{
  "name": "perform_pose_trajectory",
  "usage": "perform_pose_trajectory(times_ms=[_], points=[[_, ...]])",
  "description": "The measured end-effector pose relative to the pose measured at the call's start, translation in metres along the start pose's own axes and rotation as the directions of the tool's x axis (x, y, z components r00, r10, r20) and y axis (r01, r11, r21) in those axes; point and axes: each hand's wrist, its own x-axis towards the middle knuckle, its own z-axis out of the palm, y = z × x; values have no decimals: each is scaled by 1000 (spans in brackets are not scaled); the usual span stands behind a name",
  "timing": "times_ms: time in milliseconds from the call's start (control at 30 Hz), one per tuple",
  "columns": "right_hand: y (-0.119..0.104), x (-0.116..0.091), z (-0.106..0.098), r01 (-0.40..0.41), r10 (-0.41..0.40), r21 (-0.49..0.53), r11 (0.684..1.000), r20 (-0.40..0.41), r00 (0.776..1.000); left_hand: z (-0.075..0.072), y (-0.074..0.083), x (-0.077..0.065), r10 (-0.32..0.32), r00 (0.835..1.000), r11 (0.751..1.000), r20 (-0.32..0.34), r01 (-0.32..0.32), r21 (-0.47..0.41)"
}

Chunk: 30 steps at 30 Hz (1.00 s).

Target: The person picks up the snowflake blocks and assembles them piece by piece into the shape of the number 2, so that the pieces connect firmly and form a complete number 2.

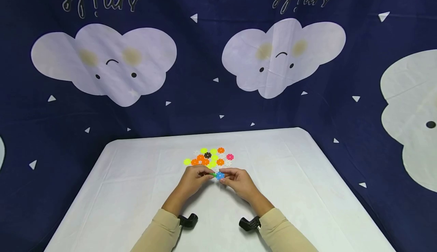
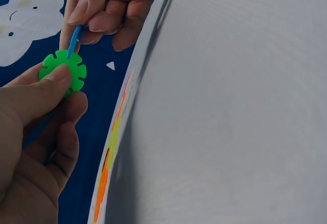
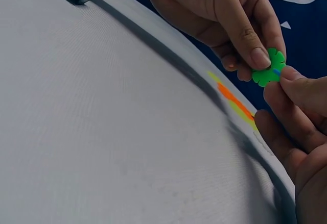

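My left hand (image 1: pixel 194 177) pinches a green notched plastic disc (image 2: pixel 76 73) between thumb and fingers. In my right hand (image 1: pixel 241 183), thumb and fingertips grip a matching blue disc (image 1: pixel 220 175). Seen edge-on in the left wrist view, the blue disc (image 2: pixel 74 40) stands across the green one, its lower edge at a notch in the green rim. The right wrist view shows the green disc (image 3: pixel 271 71) facing the camera, with the blue one mostly hidden behind the right fingers. Both hands are close together, just in front of the loose discs.
Beyond the hands, several loose notched discs lie spread on the white tabletop (image 1: pixel 136 191), among them an orange disc (image 1: pixel 220 162), a black disc (image 1: pixel 207 155) and a pink disc (image 1: pixel 230 157). A dark blue cloth (image 1: pixel 198 111) with clouds hangs behind the table.
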Motion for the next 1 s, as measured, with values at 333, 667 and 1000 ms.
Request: perform_pose_trajectory(times_ms=[333,667,1000], points=[[0,-1,0,-46,45,52,998,16,999,3,0,-1,56,997,998,-44,-55,36],[-3,-2,1,-55,54,107,993,16,998,6,1,-1,116,989,993,-96,-112,46],[0,-3,3,-43,42,172,984,10,999,7,0,-2,105,988,994,-116,-100,47]])
